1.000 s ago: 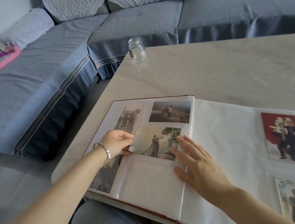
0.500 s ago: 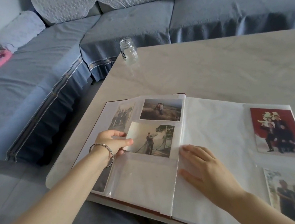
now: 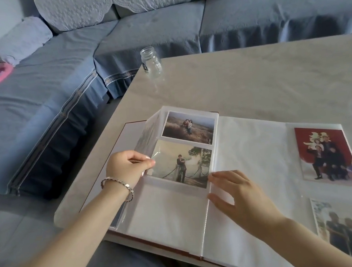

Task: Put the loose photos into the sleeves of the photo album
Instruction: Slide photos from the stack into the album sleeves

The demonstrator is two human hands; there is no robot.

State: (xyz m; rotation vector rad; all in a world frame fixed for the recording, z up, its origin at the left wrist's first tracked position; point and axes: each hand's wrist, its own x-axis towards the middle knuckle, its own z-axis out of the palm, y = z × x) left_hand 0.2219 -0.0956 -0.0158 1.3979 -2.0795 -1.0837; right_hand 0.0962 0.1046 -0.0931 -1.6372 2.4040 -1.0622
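Note:
The photo album (image 3: 249,147) lies open on the table. My left hand (image 3: 128,167), with a bracelet at the wrist, pinches the clear sleeve edge of the left page, lifted off the cover. In that page's middle sleeve sits a photo of a couple by a chain fence (image 3: 183,165); above it sits a photo of two people in a field (image 3: 188,126). My right hand (image 3: 239,196) rests with straight fingers near the album's spine, fingertips at the couple photo's right edge. The right page holds a red-backed photo (image 3: 324,153) and another group photo (image 3: 348,230) below it.
A small clear glass jar (image 3: 151,62) stands near the table's (image 3: 273,74) far left corner. A blue-covered sofa (image 3: 158,25) wraps around the far and left sides. My knee shows under the table's near edge.
My left hand has lifted the left page's outer edge up and to the right, folding it over. The right hand slid slightly right along the spine. The camera view shifted.

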